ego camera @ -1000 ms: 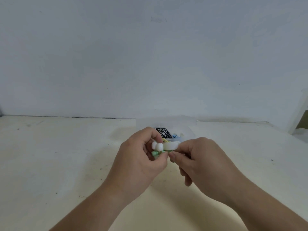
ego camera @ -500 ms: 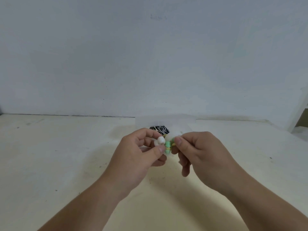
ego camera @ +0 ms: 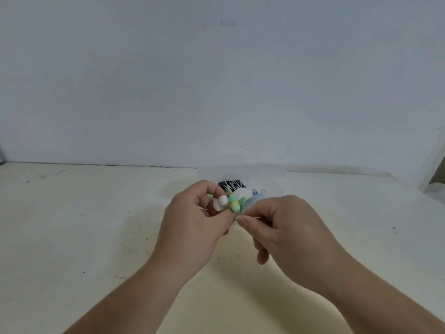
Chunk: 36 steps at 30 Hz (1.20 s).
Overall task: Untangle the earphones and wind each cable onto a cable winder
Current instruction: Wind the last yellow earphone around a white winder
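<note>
We see a cream table (ego camera: 72, 225) w/ small dark specks & scuffs, a pale blue-grey wall (ego camera: 216, 80) behind it, & a clear plastic box (ego camera: 265, 174) by the table's back edge.

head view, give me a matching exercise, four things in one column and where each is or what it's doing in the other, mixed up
1 left grip
2 right grip
3 clear box
4 black patterned item

a lies inside the clear box
b pinches a thin cable
c holds the white and green bundle
d stands on the table behind both grips

Pairs: 1-c, 2-b, 3-d, 4-a
</note>
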Motion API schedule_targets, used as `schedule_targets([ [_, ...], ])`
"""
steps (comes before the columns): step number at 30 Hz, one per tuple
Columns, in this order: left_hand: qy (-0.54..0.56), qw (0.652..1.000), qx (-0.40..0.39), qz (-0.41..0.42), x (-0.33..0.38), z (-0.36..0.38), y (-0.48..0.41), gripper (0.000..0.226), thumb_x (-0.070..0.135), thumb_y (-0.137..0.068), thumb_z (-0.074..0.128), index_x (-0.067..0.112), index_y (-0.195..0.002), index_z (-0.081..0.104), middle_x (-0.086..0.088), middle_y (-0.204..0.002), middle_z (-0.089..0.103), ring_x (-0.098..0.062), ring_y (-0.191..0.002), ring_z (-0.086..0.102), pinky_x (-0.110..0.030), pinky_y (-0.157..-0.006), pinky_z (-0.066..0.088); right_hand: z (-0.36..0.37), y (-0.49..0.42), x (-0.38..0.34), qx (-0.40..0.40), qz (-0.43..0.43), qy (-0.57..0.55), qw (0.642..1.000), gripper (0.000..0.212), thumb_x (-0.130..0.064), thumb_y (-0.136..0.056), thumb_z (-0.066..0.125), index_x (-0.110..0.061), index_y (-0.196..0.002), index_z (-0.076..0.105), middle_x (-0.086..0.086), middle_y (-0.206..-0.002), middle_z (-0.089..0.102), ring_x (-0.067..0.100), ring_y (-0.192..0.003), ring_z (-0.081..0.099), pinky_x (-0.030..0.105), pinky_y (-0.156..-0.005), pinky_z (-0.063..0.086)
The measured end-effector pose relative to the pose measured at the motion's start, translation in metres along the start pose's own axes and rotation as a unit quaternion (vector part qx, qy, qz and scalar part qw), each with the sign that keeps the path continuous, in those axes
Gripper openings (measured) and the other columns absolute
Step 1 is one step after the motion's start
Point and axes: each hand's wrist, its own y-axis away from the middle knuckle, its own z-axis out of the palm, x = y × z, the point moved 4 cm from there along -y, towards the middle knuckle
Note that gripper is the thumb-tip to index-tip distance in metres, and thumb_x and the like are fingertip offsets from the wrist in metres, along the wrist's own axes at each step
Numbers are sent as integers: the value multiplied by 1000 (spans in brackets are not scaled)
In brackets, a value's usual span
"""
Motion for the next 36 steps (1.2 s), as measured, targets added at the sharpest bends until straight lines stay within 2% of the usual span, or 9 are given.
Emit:
schedule_targets([
  [5,15,1000,-18,1,2,2,2,19,11,-79,81,28,-83,75,-1,-71,67,-29,-68,72,-52,-75,61,-6,-1,-1,22,18,-18,999,30,-36,-94,60,-23,-68,66,-1,-59,67,10,-49,67,13,-46,39],
  [13,118,992,-14,-52,4,1,0,16,3,-88,71,17,-88,79,-15,-81,72,-21,-72,74,-34,-72,63,-4,-1,1,14,18,-10,1000,30,-37,-95,59,-24,-69,65,-4,-57,65,8,-49,67,16,-49,42],
  [15,121,991,-8,-48,3,1,-1,12,7,-87,73,17,-85,79,-9,-75,72,-22,-70,74,-34,-70,63,-4,-1,1,12,13,-4,1000,30,-36,-96,59,-25,-69,65,-5,-57,65,7,-50,67,16,-49,42],
  [19,77,997,0,-32,2,2,1,10,10,-82,78,20,-79,77,1,-62,65,-17,-61,69,-41,-70,64,-1,2,0,5,-6,8,1000,27,-34,-94,62,-26,-68,65,-7,-56,64,8,-49,66,14,-47,42],
  [22,11,1000,9,-6,0,3,2,10,17,-80,81,25,-78,75,0,-65,66,-26,-64,70,-46,-71,62,0,3,-2,17,-21,40,999,30,-33,-94,64,-30,-64,61,-7,-58,65,9,-50,65,14,-45,41],
  [26,-54,998,21,29,3,3,4,12,19,-80,81,28,-76,74,7,-67,65,-18,-60,65,-15,-57,50,-1,1,-1,45,-15,59,997,25,-33,-93,65,-24,-69,65,-2,-59,67,8,-50,66,15,-48,43],
  [28,-80,996,19,44,5,3,6,14,18,-80,80,31,-76,75,8,-66,64,-9,-55,61,-8,-53,41,-2,1,0,55,-9,53,997,26,-36,-93,64,-22,-70,65,0,-59,67,7,-50,65,18,-51,44],
  [33,-129,987,6,99,10,6,8,23,17,-82,77,40,-83,77,9,-75,65,-6,-66,63,-15,-59,48,-4,-1,1,56,-26,80,995,43,-48,-95,51,-14,-71,60,8,-62,60,24,-58,58,38,-57,45],
  [36,-157,980,-4,125,13,8,9,24,17,-83,73,41,-88,77,9,-74,61,-8,-68,61,-23,-62,51,-5,-2,1,66,-43,119,990,46,-51,-97,47,-17,-66,53,-1,-54,46,15,-50,39,31,-51,31],
])
